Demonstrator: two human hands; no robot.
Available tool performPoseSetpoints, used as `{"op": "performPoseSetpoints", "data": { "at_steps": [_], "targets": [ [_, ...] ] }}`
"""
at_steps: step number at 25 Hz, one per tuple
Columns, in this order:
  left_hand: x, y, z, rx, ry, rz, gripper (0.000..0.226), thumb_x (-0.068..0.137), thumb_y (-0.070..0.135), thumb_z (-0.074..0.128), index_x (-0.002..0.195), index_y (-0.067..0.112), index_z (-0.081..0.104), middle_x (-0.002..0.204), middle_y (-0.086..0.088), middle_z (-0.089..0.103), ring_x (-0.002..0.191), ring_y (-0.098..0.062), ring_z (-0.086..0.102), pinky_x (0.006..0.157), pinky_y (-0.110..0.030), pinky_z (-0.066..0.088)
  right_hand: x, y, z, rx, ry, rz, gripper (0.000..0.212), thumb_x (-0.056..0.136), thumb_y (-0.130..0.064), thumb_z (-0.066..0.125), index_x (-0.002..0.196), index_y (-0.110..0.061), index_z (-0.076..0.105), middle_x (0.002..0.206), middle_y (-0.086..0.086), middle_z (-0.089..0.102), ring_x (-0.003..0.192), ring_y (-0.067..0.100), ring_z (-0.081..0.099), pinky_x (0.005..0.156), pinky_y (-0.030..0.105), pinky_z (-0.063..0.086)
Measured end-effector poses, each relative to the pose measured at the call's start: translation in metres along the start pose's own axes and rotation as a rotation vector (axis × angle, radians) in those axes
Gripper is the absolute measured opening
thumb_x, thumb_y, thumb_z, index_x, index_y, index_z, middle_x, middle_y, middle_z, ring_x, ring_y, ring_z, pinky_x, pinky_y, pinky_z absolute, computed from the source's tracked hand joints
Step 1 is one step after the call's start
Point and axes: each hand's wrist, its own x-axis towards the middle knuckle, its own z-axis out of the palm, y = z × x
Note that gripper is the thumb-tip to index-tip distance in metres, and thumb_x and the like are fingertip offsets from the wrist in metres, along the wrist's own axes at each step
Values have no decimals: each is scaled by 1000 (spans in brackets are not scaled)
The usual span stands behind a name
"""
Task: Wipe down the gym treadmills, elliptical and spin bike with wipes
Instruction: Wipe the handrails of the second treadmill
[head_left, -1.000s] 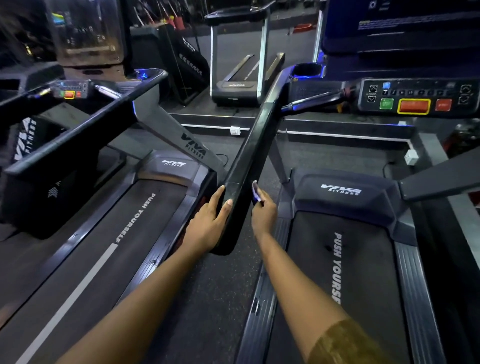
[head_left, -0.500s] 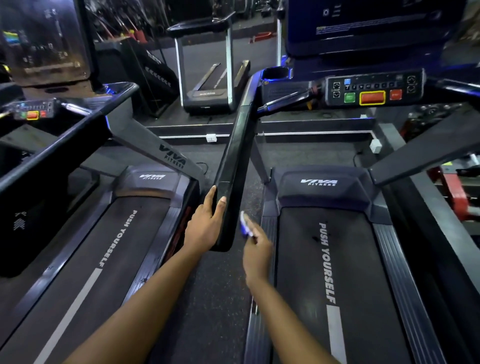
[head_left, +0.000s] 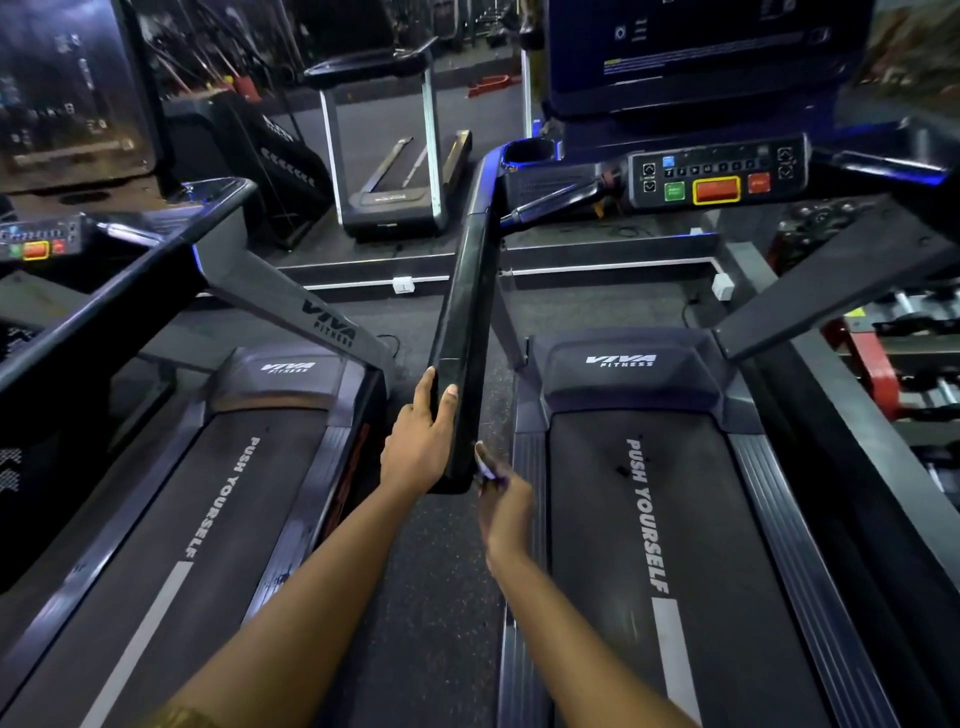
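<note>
The handrail (head_left: 467, 312) runs from the console (head_left: 717, 176) down between the two treadmills, and both hands meet at its near end. The left hand (head_left: 421, 436) clasps that end from the left side, thumb laid on the top face and fingers up along the outer face. The right hand (head_left: 506, 499) sits just beside the right edge of the rail's near end and pinches the wipe (head_left: 485, 467) in its fingertips. The wipe shows only as a small pale-blue scrap above the fingers. This hand is blurred, so I cannot tell whether the wipe touches the rail.

The wipe looks thin and limp, probably damp and almost weightless. It should bunch or fold over if dragged by one corner. It would likely work better spread under flat fingers, or wrapped round the rail with the palm behind it.

The rail looks rigid, fixed and glossy, so it should take firm pressure without giving. Its sheen suggests it may turn slick once wet. The left hand's hold at the near end seems a sound brace.
</note>
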Motion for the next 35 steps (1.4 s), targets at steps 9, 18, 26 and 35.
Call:
{"op": "performPoseSetpoints", "data": {
  "at_steps": [9,18,26,35],
  "targets": [
    [-3,-2,-5,-214,-91,-2,53,100,50,24,149,32,21,152,-6,32,139,-27,30,112,-39,21,-62,-28,-10,-126,-7,-168,40,87,10,46,116,-11,64,110,-8,64,99,7,61,88,18,49],
    [-23,-13,-5,-429,-52,52,87,83,76,25,142,15,39,145,-6,43,135,-20,37,115,-38,24,18,-81,-1,-547,-160,-671,33,90,4,46,119,-2,62,122,10,62,115,20,57,103,30,42],
    [-30,-4,0,-358,103,-82,50,100,48,22,142,28,39,142,-3,47,132,-23,40,103,-36,27,-8,-62,-29,-678,-335,-1155,36,81,-6,41,101,-1,70,103,8,70,94,16,58,88,20,43],
    [-29,-7,3,-346,165,-30,52,97,51,25,141,29,40,143,3,46,131,-17,41,106,-38,29,108,-102,18,-867,-343,-1028,35,78,15,52,107,2,67,109,16,67,102,32,63,89,41,51]
  ]
}}
